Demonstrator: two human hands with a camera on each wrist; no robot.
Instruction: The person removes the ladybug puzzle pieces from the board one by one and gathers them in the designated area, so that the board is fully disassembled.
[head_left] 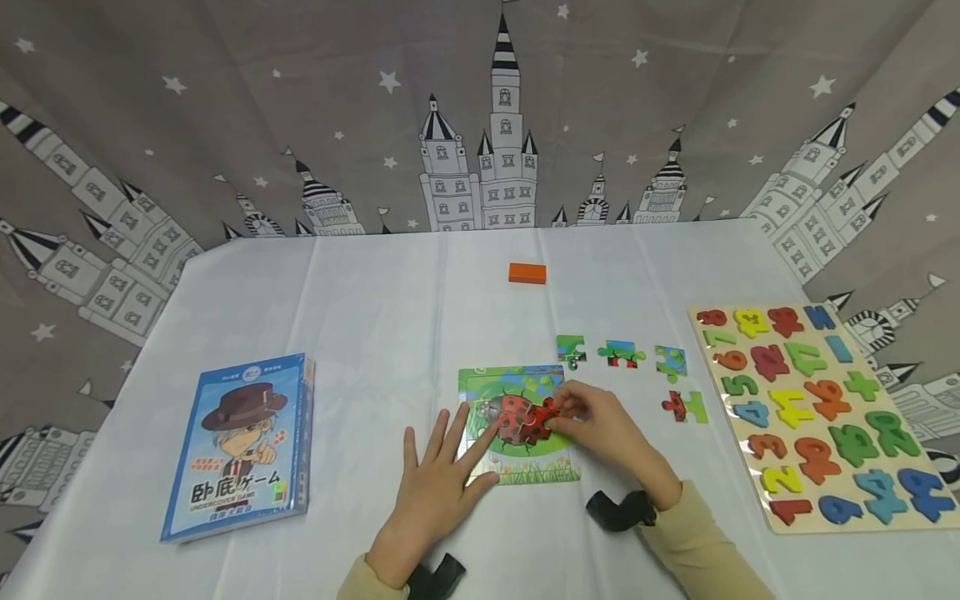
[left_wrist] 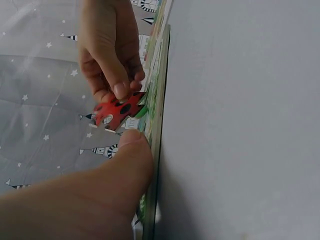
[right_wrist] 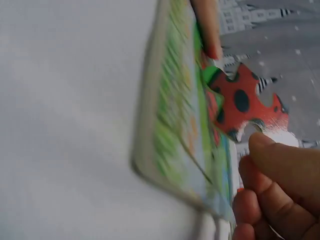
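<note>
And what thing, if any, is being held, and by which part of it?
The right grip pinches a flat, mostly red jigsaw piece with black spots by one edge, near a rounded notch. The left grip holds no piece.

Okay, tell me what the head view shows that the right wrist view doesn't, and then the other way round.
Only the head view shows the blue game box and the board of raised numbers.

Only the right wrist view shows the pale side edge of the puzzle board up close.

Both show the right hand pinching the ladybird puzzle piece, at least a finger of the left hand, the white tablecloth and the grey castle-print cloth.
</note>
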